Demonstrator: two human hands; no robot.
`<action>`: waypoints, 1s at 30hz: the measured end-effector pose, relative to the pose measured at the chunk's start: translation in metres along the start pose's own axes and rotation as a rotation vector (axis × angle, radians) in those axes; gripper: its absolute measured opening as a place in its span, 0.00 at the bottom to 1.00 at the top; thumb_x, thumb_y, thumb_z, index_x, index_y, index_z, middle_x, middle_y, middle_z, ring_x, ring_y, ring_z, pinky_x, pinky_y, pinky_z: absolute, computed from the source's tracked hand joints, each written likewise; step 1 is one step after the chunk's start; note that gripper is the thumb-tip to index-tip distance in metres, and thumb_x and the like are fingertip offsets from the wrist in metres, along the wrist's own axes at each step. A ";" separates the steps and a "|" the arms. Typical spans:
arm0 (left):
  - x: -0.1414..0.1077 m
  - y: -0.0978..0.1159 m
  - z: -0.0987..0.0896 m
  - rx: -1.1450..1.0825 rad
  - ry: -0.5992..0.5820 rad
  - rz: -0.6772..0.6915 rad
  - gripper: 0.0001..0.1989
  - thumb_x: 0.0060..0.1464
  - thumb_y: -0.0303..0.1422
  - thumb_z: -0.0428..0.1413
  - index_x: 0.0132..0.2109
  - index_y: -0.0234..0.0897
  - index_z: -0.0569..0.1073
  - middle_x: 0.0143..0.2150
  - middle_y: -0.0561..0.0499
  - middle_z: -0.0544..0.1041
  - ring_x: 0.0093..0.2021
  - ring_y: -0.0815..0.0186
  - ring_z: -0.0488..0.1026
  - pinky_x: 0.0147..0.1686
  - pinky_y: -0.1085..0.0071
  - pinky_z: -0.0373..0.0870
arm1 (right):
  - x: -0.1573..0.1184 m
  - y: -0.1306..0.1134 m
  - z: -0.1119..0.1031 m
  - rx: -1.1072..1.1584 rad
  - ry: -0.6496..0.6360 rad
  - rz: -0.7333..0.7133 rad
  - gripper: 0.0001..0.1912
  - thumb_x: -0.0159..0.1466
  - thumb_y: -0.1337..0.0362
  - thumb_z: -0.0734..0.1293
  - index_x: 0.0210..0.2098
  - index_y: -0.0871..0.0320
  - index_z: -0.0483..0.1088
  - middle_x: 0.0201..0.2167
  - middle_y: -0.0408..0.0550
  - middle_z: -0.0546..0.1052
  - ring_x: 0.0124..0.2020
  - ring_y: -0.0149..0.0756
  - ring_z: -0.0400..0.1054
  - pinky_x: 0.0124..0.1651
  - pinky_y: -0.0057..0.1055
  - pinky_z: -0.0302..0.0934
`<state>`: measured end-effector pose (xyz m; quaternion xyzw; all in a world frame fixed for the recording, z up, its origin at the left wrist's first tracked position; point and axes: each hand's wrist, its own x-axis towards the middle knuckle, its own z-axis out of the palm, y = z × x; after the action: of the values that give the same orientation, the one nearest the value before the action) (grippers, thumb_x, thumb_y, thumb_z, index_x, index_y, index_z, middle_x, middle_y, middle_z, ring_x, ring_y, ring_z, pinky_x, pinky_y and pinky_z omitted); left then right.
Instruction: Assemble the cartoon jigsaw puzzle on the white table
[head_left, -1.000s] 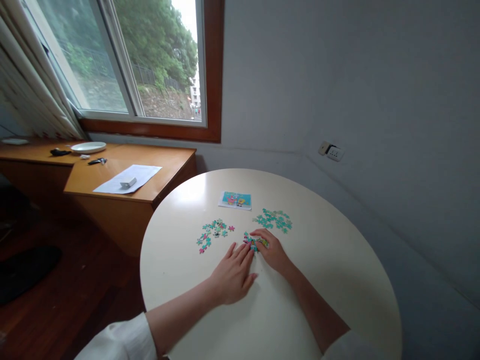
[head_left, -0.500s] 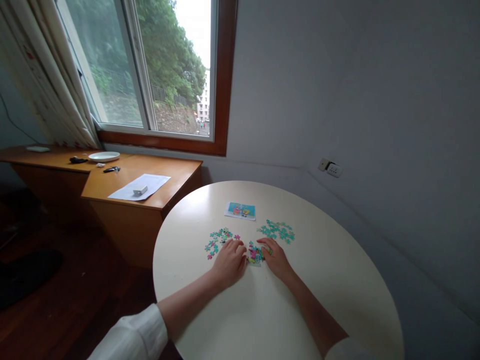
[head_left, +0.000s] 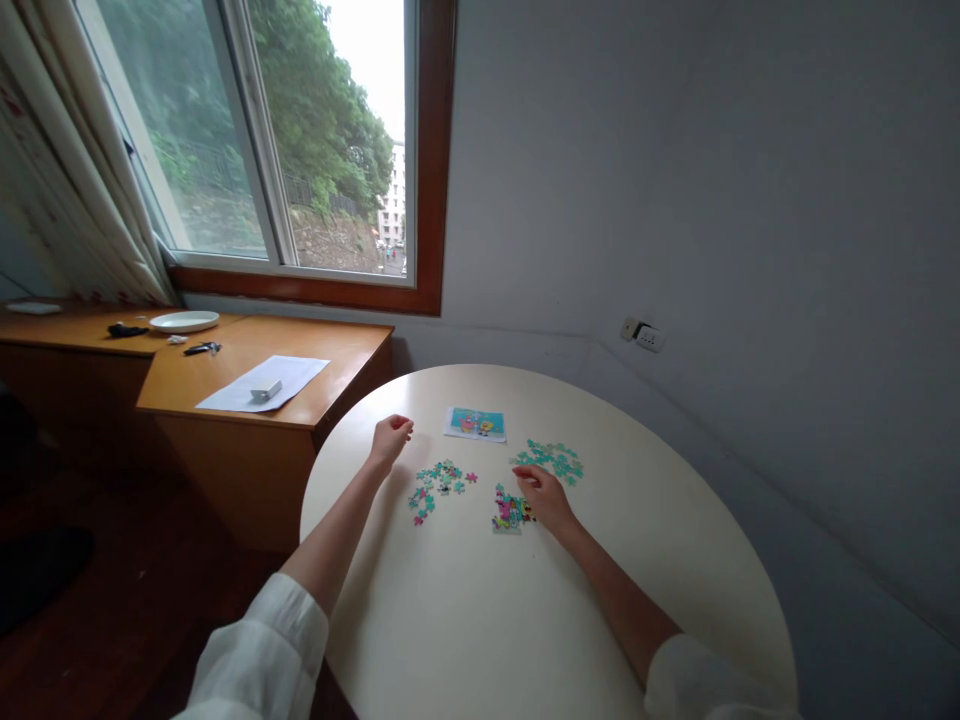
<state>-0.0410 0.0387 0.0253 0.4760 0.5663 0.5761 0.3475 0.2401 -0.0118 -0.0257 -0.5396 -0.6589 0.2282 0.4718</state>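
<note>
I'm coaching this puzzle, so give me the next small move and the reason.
I'd have the left hand, if empty, try the loose pink piece against the joined pieces. It lies at the side of the left pile facing them, and they show pink too. Whether the left hand's curled fingers hold anything is too small to tell.

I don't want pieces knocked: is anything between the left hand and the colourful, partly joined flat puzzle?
Yes, the scattered teal-and-pink puzzle pieces lie on the round cream table between the left hand and the joined puzzle.
</note>
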 end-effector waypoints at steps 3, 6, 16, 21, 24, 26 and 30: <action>0.010 -0.012 0.003 -0.145 0.054 -0.088 0.10 0.36 0.37 0.54 0.24 0.33 0.67 0.17 0.54 0.64 0.18 0.72 0.61 0.23 0.71 0.61 | 0.008 -0.001 0.002 0.029 0.001 0.031 0.10 0.50 0.63 0.60 0.28 0.58 0.72 0.32 0.50 0.77 0.35 0.39 0.70 0.39 0.39 0.64; 0.012 -0.022 0.008 -0.249 0.092 -0.119 0.11 0.35 0.38 0.53 0.24 0.34 0.65 0.16 0.57 0.61 0.17 0.74 0.58 0.21 0.73 0.59 | 0.014 -0.001 0.003 0.069 -0.011 0.065 0.10 0.49 0.63 0.61 0.26 0.59 0.73 0.30 0.50 0.77 0.34 0.39 0.70 0.39 0.38 0.64; -0.004 -0.023 0.008 -0.249 -0.026 -0.028 0.10 0.36 0.37 0.56 0.24 0.34 0.68 0.16 0.57 0.62 0.20 0.73 0.59 0.23 0.74 0.57 | 0.022 0.009 -0.005 0.304 0.055 0.211 0.10 0.50 0.60 0.61 0.23 0.58 0.72 0.27 0.48 0.77 0.33 0.38 0.70 0.42 0.37 0.63; -0.025 -0.010 0.026 0.215 -0.339 0.257 0.11 0.45 0.38 0.54 0.28 0.34 0.72 0.25 0.51 0.71 0.27 0.68 0.65 0.30 0.71 0.61 | 0.022 0.010 -0.005 0.388 0.079 0.253 0.10 0.48 0.58 0.64 0.21 0.57 0.73 0.24 0.47 0.76 0.31 0.37 0.69 0.40 0.36 0.62; -0.044 -0.004 0.040 0.531 -0.514 0.438 0.14 0.46 0.38 0.55 0.40 0.37 0.74 0.38 0.47 0.74 0.38 0.63 0.68 0.42 0.64 0.60 | 0.021 0.008 -0.006 0.411 0.081 0.266 0.09 0.48 0.59 0.65 0.21 0.57 0.73 0.24 0.46 0.76 0.31 0.37 0.68 0.40 0.35 0.62; -0.055 -0.001 0.046 0.686 -0.568 0.487 0.17 0.47 0.40 0.55 0.44 0.37 0.73 0.44 0.45 0.73 0.44 0.58 0.66 0.47 0.60 0.56 | 0.021 0.007 -0.006 0.420 0.080 0.272 0.08 0.48 0.59 0.65 0.21 0.57 0.73 0.24 0.46 0.76 0.31 0.36 0.68 0.40 0.35 0.61; -0.063 0.001 0.053 0.833 -0.625 0.472 0.15 0.48 0.36 0.55 0.44 0.37 0.73 0.46 0.45 0.71 0.47 0.56 0.64 0.48 0.60 0.53 | 0.020 0.005 -0.007 0.421 0.081 0.278 0.08 0.47 0.60 0.65 0.20 0.57 0.73 0.24 0.46 0.76 0.32 0.37 0.67 0.41 0.35 0.60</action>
<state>0.0280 -0.0040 0.0119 0.8341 0.4945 0.1980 0.1434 0.2490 0.0069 -0.0197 -0.5237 -0.4969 0.4014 0.5637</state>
